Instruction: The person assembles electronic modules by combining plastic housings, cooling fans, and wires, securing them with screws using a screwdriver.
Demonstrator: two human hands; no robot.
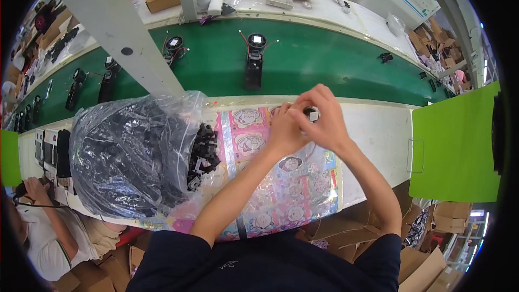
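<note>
Both my hands meet over the right part of a pink printed mat, close to the belt. Between them is a small round black part [312, 112] with a white square on it, mostly covered by fingers. My right hand [331, 120] curls around it, thumb and fingers closed. My left hand [286, 131] presses in from the other side, its fingers bent against the same part. Left of my forearm, a big clear plastic bag [132, 157] lies on its side. Small black plastic parts [203, 157] spill out of its mouth onto the mat [294, 184].
A green conveyor belt [324, 59] crosses ahead, carrying a black fan-like assembly [255, 59] with red wires and several others. A grey post [124, 38] slants in front of it. A lime-green panel [454, 146] stands right. Another person's hand [37, 190] works at far left.
</note>
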